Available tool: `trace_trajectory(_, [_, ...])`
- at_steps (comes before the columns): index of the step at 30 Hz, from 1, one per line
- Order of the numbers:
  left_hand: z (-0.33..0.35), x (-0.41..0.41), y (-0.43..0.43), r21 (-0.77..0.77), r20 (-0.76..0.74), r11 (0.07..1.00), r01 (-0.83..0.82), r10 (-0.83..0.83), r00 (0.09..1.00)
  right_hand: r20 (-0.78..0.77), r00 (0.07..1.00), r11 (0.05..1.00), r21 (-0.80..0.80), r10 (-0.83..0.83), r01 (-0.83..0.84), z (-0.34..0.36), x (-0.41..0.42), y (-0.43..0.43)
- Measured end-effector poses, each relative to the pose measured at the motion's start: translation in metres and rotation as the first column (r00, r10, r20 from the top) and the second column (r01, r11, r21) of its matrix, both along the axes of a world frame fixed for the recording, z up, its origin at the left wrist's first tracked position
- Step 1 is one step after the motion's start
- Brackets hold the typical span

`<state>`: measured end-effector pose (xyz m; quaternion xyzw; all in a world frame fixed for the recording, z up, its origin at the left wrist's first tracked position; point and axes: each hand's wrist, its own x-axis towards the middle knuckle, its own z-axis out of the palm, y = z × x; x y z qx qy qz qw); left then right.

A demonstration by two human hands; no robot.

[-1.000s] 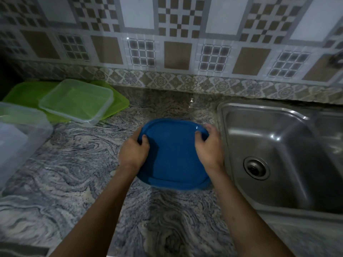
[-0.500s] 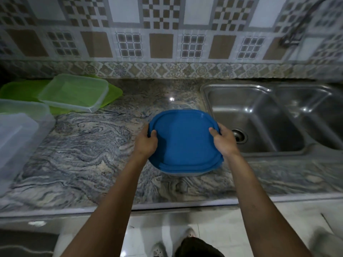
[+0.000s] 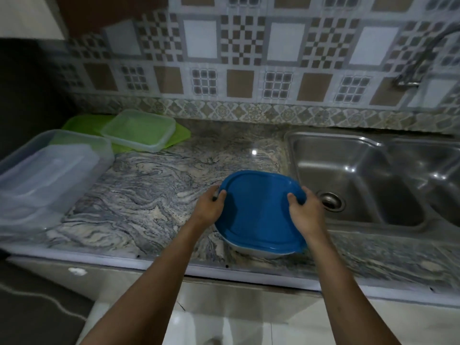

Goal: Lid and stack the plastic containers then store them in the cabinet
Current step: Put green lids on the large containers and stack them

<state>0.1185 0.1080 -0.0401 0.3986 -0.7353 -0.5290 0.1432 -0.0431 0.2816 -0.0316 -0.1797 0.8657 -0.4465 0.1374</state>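
A clear container with a blue lid is held over the marble countertop, near its front edge and just left of the sink. My left hand grips its left rim and my right hand grips its right rim. At the back left a clear shallow container rests on a green lid. Further left stands a large clear container with a smaller clear one nested inside it.
A steel double sink takes up the right side, with a tap above it on the tiled wall. The counter's front edge runs below my forearms, and a pale floor shows beneath.
The blue-lidded container has been drawn back toward the counter's front edge with both hands on it. The view has pulled back and up, showing more wall and floor.
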Motion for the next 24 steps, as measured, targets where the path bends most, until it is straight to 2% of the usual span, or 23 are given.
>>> trace_trajectory(4, [0.012,0.038,-0.027,0.043,-0.028,0.99,-0.138,0.139,0.99,-0.187,0.973,0.984,0.143,0.136,-0.11,0.021,0.025,-0.024])
trace_trajectory(6, [0.022,0.062,-0.042,-0.061,-0.02,0.975,-0.212,0.211,0.977,-0.255,0.939,0.969,0.14,0.233,-0.203,0.034,0.043,-0.042])
trace_trajectory(7, [0.028,0.076,-0.052,-0.12,-0.018,0.958,-0.261,0.261,0.965,-0.236,0.928,0.957,0.113,0.288,-0.268,0.042,0.053,-0.055])
trace_trajectory(12, [0.045,0.136,-0.105,-0.36,-0.022,0.824,-0.438,0.461,0.887,-0.012,0.86,0.86,-0.019,0.51,-0.51,0.052,0.085,-0.13])
trace_trajectory(16, [0.048,0.176,-0.155,-0.624,0.074,0.687,-0.373,0.527,0.847,0.121,0.809,0.818,-0.102,0.575,-0.566,0.042,0.101,-0.201])
trace_trajectory(19, [0.046,0.188,-0.195,-0.786,0.178,0.574,-0.227,0.563,0.807,0.278,0.794,0.84,-0.13,0.541,-0.527,0.027,0.107,-0.259])
trace_trajectory(21, [0.047,0.192,-0.227,-0.797,0.279,0.583,-0.156,0.584,0.762,0.363,0.778,0.854,-0.126,0.513,-0.504,0.018,0.11,-0.302])
trace_trajectory(24, [0.049,0.198,-0.266,-0.676,0.431,0.72,-0.156,0.558,0.709,0.468,0.766,0.88,-0.059,0.441,-0.471,0.011,0.112,-0.354])
